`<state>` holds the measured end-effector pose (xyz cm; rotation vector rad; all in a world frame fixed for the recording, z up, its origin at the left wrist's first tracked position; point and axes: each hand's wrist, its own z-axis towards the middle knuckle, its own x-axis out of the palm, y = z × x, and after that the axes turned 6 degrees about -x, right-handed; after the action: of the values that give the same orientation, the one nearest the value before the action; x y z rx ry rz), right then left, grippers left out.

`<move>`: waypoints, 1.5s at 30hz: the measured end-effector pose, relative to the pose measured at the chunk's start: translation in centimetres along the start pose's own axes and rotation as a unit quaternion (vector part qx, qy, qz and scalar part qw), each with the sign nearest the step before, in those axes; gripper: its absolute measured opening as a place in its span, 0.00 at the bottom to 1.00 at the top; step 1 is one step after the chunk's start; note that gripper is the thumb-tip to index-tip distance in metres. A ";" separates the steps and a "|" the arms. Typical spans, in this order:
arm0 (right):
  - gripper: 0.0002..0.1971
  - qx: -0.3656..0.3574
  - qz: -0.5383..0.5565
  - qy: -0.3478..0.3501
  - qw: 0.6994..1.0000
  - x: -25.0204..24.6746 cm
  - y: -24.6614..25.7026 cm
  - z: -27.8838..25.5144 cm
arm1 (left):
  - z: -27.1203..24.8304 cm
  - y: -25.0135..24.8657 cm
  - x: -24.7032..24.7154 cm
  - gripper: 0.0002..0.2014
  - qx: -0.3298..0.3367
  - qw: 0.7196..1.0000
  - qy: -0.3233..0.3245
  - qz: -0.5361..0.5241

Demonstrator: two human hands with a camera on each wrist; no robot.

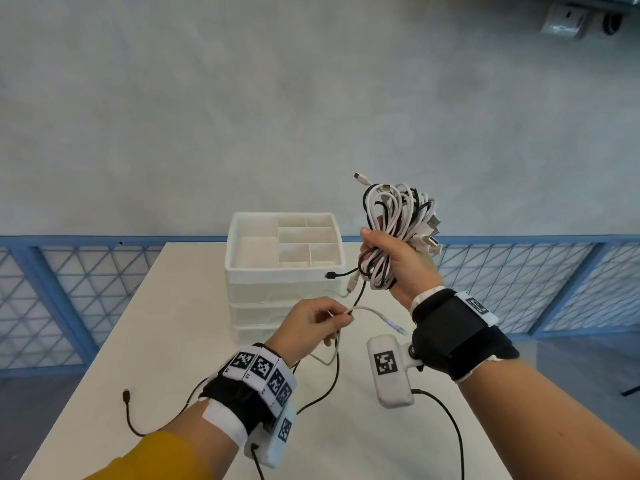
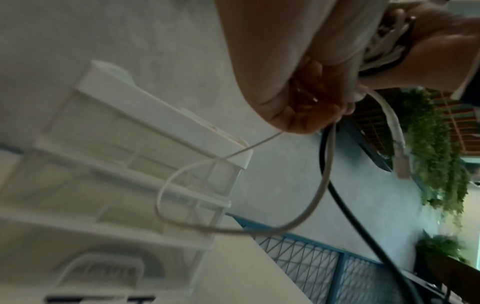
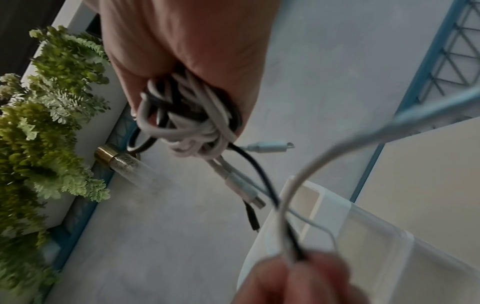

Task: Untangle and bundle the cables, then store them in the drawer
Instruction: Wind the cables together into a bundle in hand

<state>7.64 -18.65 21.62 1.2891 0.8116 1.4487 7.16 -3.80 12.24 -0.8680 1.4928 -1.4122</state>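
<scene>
Two hands — the left hand [image 1: 311, 320] and the right hand [image 1: 398, 261]. One tangled bundle of cables [image 1: 394, 233], white and black strands mixed; the number of separate cables within it cannot be told. One white cable [image 1: 372, 311] and one black cable [image 1: 332, 375] hang loose from it. One white drawer unit [image 1: 284, 271] — three stacked tiers, with a divided tray on top. One table [image 1: 156, 341].

- the right hand [image 1: 394, 261] covers the middle of the cable bundle [image 1: 398, 216].
- the drawer unit [image 2: 116, 185] is blurred in the left wrist view.
- the black cable [image 1: 446, 431] runs off the bottom edge.
</scene>
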 end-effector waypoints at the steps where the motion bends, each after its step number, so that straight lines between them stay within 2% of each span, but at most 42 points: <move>1: 0.10 -0.004 0.002 -0.009 1.000 -0.3 0.1 0.1 | -0.2 0.1 -0.4 0.04 -0.017 0.999 -0.016 -0.049; 3: 0.11 -0.010 0.008 -0.027 1.000 -1.0 0.4 0.4 | -0.3 1.0 -1.6 0.06 -0.047 0.985 -0.053 -0.159; 5: 0.12 -0.018 0.008 -0.038 0.999 -1.5 0.6 0.5 | -0.3 2.5 -2.9 0.08 -0.094 0.964 -0.113 -0.223; 8: 0.14 -0.030 0.003 -0.041 0.999 -1.9 1.2 0.6 | -0.3 6.2 -4.8 0.14 -0.226 0.932 -0.226 -0.171; 10: 0.19 -0.033 0.007 -0.039 0.999 -2.2 1.8 0.8 | -0.7 8.7 -6.1 0.17 -0.316 0.901 -0.262 -0.139; 12: 0.20 -0.043 0.015 -0.037 0.998 -2.4 2.4 1.0 | -1.5 10.6 -6.8 0.18 -0.391 0.882 -0.249 -0.088; 15: 0.15 -0.052 0.036 -0.030 0.998 -2.5 3.2 1.5 | -2.9 11.9 -6.6 0.21 -0.460 0.872 -0.145 0.082; 16: 0.13 -0.048 0.045 -0.025 0.998 -2.5 3.4 1.6 | -3.1 12.0 -6.4 0.18 -0.457 0.863 -0.097 0.195; 17: 0.11 -0.045 0.054 -0.019 0.997 -2.5 3.6 1.8 | -3.2 11.7 -6.3 0.14 -0.434 0.840 -0.055 0.321; 18: 0.10 -0.042 0.062 -0.011 0.997 -2.5 3.7 1.9 | -3.1 11.0 -6.1 0.12 -0.404 0.816 -0.049 0.411; 19: 0.09 -0.040 0.063 0.000 0.997 -2.5 3.8 2.1 | -2.7 9.9 -5.8 0.12 -0.364 0.812 -0.064 0.451; 20: 0.09 -0.037 0.060 0.013 0.997 -2.5 3.9 2.1 | -2.2 8.7 -5.4 0.12 -0.303 0.839 -0.095 0.441; 22: 0.09 -0.026 0.048 0.033 0.998 -2.1 3.7 2.1 | -1.3 5.0 -4.0 0.07 -0.115 0.924 -0.186 0.312; 23: 0.09 -0.022 0.044 0.039 0.998 -1.9 3.4 2.0 | -1.2 2.4 -2.9 0.05 -0.023 0.948 -0.211 0.236; 24: 0.09 -0.018 0.044 0.045 0.998 -1.6 3.2 1.9 | -1.0 -0.1 -1.9 0.07 0.037 0.964 -0.202 0.170; 25: 0.09 -0.015 0.042 0.054 0.998 -1.3 3.1 1.7 | -0.8 -2.3 -0.9 0.14 0.065 0.976 -0.169 0.119; 26: 0.09 -0.010 0.038 0.066 0.997 -1.0 3.0 1.5 | -0.6 -4.0 -0.1 0.22 0.067 0.986 -0.124 0.093; 28: 0.09 -0.007 0.022 0.098 0.995 -0.7 3.3 1.0 | -0.1 -5.6 1.0 0.34 0.010 0.997 -0.016 0.081; 29: 0.09 -0.011 0.018 0.110 0.994 -0.6 3.6 0.8 | 0.0 -5.5 1.2 0.34 -0.024 0.997 0.037 0.069; 31: 0.09 -0.017 0.030 0.127 0.991 -0.9 4.2 0.5 | -0.2 -4.2 1.2 0.21 -0.054 0.989 0.133 0.040; 32: 0.08 -0.016 0.038 0.132 0.990 -1.3 4.6 0.3 | -0.4 -3.5 0.9 0.13 -0.052 0.987 0.151 0.029; 33: 0.09 -0.013 0.033 0.134 0.990 -1.9 4.8 0.3 | -0.6 -3.1 0.6 0.10 -0.054 0.986 0.155 0.010; 34: 0.10 -0.008 0.013 0.131 0.991 -2.5 5.1 0.1 | -0.8 -3.0 0.1 0.10 -0.061 0.988 0.143 -0.005; 37: 0.11 0.024 -0.130 0.112 0.985 -4.5 5.1 -0.3 | -0.8 -3.1 -2.4 0.13 -0.096 0.993 0.069 -0.014; 39: 0.07 0.031 -0.203 0.089 0.975 -4.9 4.5 -0.8 | -0.7 -3.3 -4.0 0.13 -0.109 0.993 0.044 -0.020; 43: 0.08 -0.018 -0.288 0.072 0.955 -3.3 2.4 -1.7 | -0.3 -4.8 -3.6 0.14 -0.078 0.994 -0.005 -0.075; 45: 0.08 -0.015 -0.273 0.085 0.958 -2.1 1.0 -2.3 | -0.1 -5.9 -2.8 0.14 -0.050 0.995 -0.021 -0.083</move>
<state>5.06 -20.67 21.38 0.8293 1.1492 1.1215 7.62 -1.86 18.43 -1.0988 1.4978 -1.4390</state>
